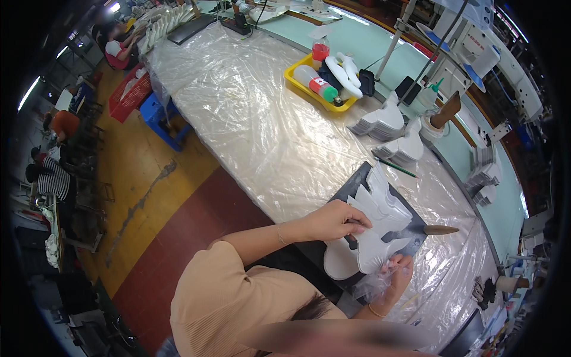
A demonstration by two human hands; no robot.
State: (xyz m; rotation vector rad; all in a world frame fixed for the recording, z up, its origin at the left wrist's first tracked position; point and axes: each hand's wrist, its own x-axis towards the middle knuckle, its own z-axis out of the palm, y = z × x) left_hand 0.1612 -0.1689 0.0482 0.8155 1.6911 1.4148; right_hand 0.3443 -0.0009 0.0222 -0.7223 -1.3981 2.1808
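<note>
My left hand (342, 221) is closed, thumb and fingers pinching the edge of a white shoe-upper piece (375, 250). The piece is curved, with pointed ends. At its near right edge my right hand (398, 272) has its fingers curled together on crumpled clear plastic film (372, 285); whether they also grip the white piece cannot be made out. More white upper pieces (380, 205) lie overlapping just beyond, on a dark board (360, 178). A rounded white part (340, 262) shows below my left hand.
A brown pointed tool (441, 229) lies at the board's right edge, a green pencil (397, 167) beyond it. Stacked white pieces (380, 122) and a yellow basket (330, 107) with bottles stand farther off. Plastic sheeting (238, 107) covers the table. Sewing machines (476, 53) line the right.
</note>
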